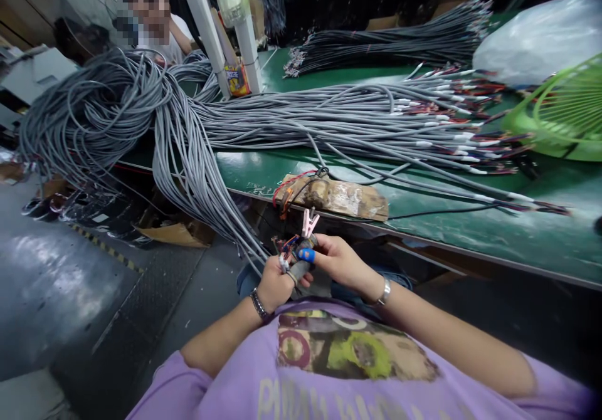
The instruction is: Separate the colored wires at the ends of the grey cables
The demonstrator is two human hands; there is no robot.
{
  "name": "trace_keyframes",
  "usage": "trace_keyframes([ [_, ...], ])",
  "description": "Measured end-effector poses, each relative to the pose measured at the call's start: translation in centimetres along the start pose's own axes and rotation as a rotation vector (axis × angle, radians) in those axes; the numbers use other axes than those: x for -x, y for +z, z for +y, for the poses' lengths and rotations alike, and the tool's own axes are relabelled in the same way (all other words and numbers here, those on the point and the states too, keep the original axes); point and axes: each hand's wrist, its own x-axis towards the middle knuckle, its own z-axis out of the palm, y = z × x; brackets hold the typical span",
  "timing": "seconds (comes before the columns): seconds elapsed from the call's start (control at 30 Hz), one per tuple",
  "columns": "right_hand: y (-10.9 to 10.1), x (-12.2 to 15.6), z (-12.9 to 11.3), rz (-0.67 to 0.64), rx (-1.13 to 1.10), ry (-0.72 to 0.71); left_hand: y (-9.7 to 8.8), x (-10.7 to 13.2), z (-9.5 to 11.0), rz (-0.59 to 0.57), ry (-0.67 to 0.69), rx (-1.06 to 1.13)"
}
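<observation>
Both my hands meet close to my chest, below the edge of the green table (pixel 470 232). My left hand (pixel 273 283) is closed round the end of a grey cable (pixel 244 239) whose coloured wires (pixel 288 246) stick out at the top. My right hand (pixel 339 260) pinches those wire ends with thumb and fingers; a blue cap (pixel 306 255) covers one fingertip. A small pink clip (pixel 309 222) stands just above the hands. The cable belongs to a thick grey bundle (pixel 188 157) hanging off the table's edge.
Long grey cables with stripped coloured ends (pixel 451 131) cover the table. A taped wooden block (pixel 338 195) lies at the near edge. A green fan guard (pixel 564 110), a white plastic bag (pixel 540 34) and a darker cable bundle (pixel 399 41) sit behind. Another person (pixel 155 25) sits at the far left.
</observation>
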Motion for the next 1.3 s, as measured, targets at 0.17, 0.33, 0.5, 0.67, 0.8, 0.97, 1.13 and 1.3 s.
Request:
trace_keyframes([
  [0.17, 0.0, -0.3, 0.1, 0.119, 0.03, -0.032, 0.0, 0.0, -1.4, 0.115, 0.014, 0.144],
  [0.33, -0.1, -0.3, 0.9, 0.209, 0.037, -0.041, 0.1, 0.0, -2.2, 0.164, 0.02, 0.187],
  [0.5, -0.2, -0.2, 1.2, 0.261, 0.041, -0.041, 0.3, -0.1, -2.4, 0.208, 0.046, 0.194],
  [0.67, -0.5, 0.3, 1.5, 0.238, -0.013, -0.015, 0.3, 0.1, -2.2, 0.22, 0.06, 0.212],
  [0.8, -1.3, -0.1, 1.9, 0.223, -0.273, 0.069, 0.4, 0.5, -1.4, 0.195, 0.068, 0.244],
  [0.97, -1.9, -1.7, 1.3, 0.209, -0.363, 0.093, 0.8, 0.1, -0.5, 0.123, 0.072, 0.25],
  [1.13, -1.8, -2.5, 0.8, 0.324, -0.033, -0.115, 1.1, -0.7, 0.0, 0.099, 0.075, 0.25],
  [1.3, -1.5, -3.3, 1.2, 0.238, -0.375, 0.004, 1.1, -1.0, 0.1, 0.102, 0.05, 0.256],
])
